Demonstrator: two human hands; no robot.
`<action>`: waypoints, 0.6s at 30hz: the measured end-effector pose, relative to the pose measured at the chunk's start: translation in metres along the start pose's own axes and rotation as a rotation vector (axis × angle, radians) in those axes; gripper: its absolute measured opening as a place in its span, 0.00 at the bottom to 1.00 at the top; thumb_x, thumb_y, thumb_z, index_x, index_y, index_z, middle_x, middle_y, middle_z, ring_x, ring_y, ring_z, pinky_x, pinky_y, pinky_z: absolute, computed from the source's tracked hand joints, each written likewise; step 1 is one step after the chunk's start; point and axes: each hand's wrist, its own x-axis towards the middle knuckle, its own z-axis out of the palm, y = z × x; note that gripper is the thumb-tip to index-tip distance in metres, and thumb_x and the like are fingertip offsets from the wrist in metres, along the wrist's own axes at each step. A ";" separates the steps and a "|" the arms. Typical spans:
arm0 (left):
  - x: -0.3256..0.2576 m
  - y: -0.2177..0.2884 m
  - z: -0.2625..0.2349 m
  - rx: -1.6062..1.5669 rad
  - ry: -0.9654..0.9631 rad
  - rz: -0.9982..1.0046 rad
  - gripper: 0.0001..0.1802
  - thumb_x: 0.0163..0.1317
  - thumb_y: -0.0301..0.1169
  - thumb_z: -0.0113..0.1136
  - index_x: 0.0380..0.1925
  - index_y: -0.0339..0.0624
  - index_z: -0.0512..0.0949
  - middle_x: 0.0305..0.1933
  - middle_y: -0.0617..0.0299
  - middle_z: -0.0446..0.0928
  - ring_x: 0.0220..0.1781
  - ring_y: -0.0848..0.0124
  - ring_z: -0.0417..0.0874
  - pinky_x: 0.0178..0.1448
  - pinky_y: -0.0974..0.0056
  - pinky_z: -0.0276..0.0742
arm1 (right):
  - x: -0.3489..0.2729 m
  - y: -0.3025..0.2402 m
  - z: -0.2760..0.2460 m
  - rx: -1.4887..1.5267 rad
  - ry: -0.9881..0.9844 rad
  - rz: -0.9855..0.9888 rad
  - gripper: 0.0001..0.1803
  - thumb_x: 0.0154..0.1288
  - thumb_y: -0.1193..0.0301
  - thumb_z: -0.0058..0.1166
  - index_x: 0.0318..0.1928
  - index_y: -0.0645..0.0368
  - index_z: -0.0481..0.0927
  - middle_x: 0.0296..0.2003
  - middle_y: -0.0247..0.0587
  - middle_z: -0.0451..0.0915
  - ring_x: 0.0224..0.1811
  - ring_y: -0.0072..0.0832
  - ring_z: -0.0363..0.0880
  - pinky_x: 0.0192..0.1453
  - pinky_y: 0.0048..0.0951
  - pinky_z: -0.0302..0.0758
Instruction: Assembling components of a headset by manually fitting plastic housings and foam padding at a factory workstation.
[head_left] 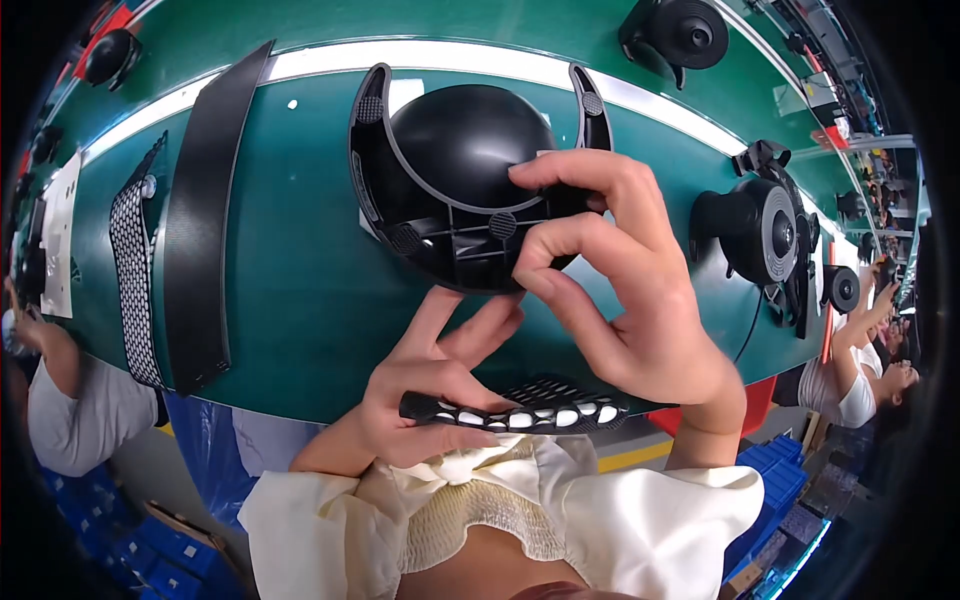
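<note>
The black plastic housing (460, 185), a domed shell with two curved arms and ribbed webbing on its underside, sits tilted up from the green desk (300, 290) near the centre of the view. The right hand (620, 280) pinches its lower right rim, thumb and forefinger closed on the ribbed edge at about 4 o'clock of the dome. It looks stiff, light and smooth on the dome, so the ribbed rim and webbing give the surer hold; the thin arms look like the parts most likely to flex or snap.

Below it, at 6 o'clock, the left hand (430, 390) curls around a black perforated mesh strip (530, 412), fingers wrapped on its left end while the rest sticks out to the right. The strip looks thin and bendable.

At 9 o'clock lie a long black curved panel (205, 230) and a second mesh strip (130, 270), well apart from the housing. At 3 o'clock stands an assembled black fan unit (765, 235), fairly near the right hand's knuckles. The desk's near edge runs just under the hands; open green surface lies between the housing and the panel.
</note>
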 end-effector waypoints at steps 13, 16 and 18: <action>-0.001 0.001 -0.001 0.026 -0.011 0.000 0.09 0.47 0.19 0.60 0.32 0.33 0.78 0.64 0.39 0.35 0.65 0.40 0.46 0.66 0.47 0.43 | 0.004 -0.003 -0.001 -0.077 -0.036 -0.028 0.09 0.41 0.82 0.53 0.26 0.58 0.73 0.43 0.43 0.71 0.44 0.35 0.68 0.48 0.30 0.58; -0.001 0.002 0.000 0.005 0.004 -0.002 0.09 0.47 0.19 0.60 0.32 0.33 0.78 0.64 0.39 0.34 0.65 0.40 0.46 0.66 0.47 0.43 | 0.007 -0.003 -0.002 -0.085 -0.040 -0.046 0.09 0.40 0.82 0.54 0.26 0.58 0.74 0.41 0.42 0.72 0.43 0.35 0.69 0.46 0.29 0.59; -0.001 0.003 0.001 -0.025 0.024 -0.006 0.09 0.47 0.19 0.60 0.32 0.33 0.78 0.64 0.39 0.34 0.65 0.40 0.45 0.66 0.46 0.43 | 0.006 -0.002 -0.002 -0.088 -0.040 -0.054 0.09 0.39 0.82 0.55 0.26 0.59 0.74 0.40 0.42 0.73 0.43 0.35 0.70 0.45 0.29 0.60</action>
